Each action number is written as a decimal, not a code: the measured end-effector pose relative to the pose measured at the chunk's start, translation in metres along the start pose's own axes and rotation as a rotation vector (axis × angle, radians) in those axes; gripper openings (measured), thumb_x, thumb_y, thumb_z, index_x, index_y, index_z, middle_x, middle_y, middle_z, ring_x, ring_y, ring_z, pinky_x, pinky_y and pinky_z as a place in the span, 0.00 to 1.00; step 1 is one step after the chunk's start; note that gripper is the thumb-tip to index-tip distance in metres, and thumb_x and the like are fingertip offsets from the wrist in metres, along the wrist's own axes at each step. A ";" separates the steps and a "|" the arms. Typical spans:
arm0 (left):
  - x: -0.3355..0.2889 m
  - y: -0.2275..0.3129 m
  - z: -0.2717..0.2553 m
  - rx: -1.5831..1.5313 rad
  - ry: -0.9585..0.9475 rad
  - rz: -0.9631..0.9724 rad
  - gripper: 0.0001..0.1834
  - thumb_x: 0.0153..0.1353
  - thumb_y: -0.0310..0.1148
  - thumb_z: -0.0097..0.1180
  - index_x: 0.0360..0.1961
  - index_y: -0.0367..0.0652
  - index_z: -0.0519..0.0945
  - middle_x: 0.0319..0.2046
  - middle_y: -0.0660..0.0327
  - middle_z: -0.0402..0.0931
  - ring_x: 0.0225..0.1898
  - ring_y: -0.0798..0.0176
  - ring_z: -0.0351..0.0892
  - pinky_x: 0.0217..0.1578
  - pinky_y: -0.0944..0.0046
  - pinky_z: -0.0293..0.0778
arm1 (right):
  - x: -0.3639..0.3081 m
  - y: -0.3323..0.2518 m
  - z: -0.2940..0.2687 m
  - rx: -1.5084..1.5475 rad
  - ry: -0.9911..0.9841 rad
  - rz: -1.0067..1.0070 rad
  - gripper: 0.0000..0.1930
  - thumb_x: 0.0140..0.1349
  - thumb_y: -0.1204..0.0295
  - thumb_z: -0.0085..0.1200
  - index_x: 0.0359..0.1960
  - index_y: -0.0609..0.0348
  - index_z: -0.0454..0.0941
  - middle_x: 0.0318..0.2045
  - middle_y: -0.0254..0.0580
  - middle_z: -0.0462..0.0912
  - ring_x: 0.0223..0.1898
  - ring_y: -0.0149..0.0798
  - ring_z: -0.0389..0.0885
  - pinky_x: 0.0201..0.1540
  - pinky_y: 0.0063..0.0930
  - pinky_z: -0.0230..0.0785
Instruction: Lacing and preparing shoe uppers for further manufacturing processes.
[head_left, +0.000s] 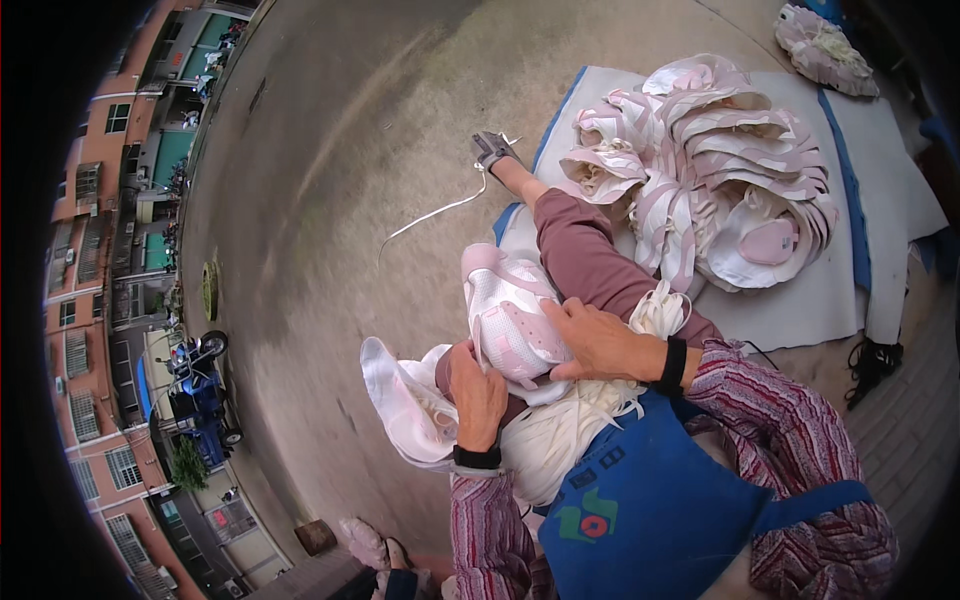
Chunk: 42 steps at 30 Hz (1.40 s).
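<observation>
A white and pale pink shoe upper rests across my lap, its rounded toe pointing away from me. My left hand grips its near left edge, thumb and fingers bent against the side. From the right, my right hand holds the upper's other side, fingers pressed on the pink eyelet part. A thick bundle of cream laces lies on my lap just below the upper, and a looped bunch of them sits beyond my right hand. To the left of my left hand more white uppers hang over my leg.
Several pink and white uppers are heaped on a grey sheet at the right. Another bundle lies at the far right. A loose lace trails from my shoe over the concrete. Blue vehicles stand at the left.
</observation>
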<state>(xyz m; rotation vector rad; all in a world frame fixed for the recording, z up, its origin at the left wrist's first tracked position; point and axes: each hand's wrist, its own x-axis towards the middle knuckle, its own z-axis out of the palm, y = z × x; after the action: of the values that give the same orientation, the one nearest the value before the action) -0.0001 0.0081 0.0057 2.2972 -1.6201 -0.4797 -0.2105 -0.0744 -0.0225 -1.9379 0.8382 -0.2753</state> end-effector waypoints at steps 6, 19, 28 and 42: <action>-0.049 0.012 -0.024 -0.146 0.123 -0.096 0.24 0.52 0.24 0.45 0.53 0.31 0.67 0.47 0.46 0.71 0.47 0.47 0.73 0.49 0.56 0.70 | -0.020 -0.027 0.017 -0.242 0.193 -0.367 0.42 0.46 0.71 0.64 0.63 0.67 0.56 0.47 0.60 0.69 0.44 0.56 0.75 0.43 0.40 0.74; -0.067 0.023 -0.045 -0.402 0.132 -0.352 0.22 0.51 0.23 0.46 0.50 0.31 0.69 0.37 0.52 0.75 0.27 0.62 0.79 0.20 0.68 0.79 | 0.026 0.017 0.025 0.421 0.142 0.077 0.32 0.56 0.62 0.56 0.57 0.73 0.61 0.49 0.69 0.71 0.51 0.62 0.73 0.55 0.44 0.65; -0.074 0.039 -0.044 -0.473 0.163 -0.414 0.21 0.51 0.21 0.49 0.49 0.32 0.69 0.38 0.53 0.75 0.27 0.63 0.79 0.21 0.68 0.81 | 0.041 0.000 0.012 1.129 0.012 0.442 0.32 0.55 0.62 0.64 0.53 0.77 0.69 0.47 0.52 0.79 0.43 0.38 0.81 0.43 0.29 0.73; -0.059 0.011 0.005 -0.749 0.103 -0.563 0.17 0.50 0.18 0.50 0.43 0.35 0.68 0.36 0.52 0.75 0.25 0.59 0.80 0.19 0.67 0.80 | -0.014 0.029 -0.009 0.782 0.134 -0.089 0.25 0.57 0.71 0.55 0.57 0.65 0.68 0.48 0.49 0.78 0.51 0.38 0.75 0.55 0.29 0.65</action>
<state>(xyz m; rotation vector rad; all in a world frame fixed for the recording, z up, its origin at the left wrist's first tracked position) -0.0299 0.0597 0.0118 2.0725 -0.5501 -0.8883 -0.2384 -0.0797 -0.0405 -1.2291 0.5994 -0.6804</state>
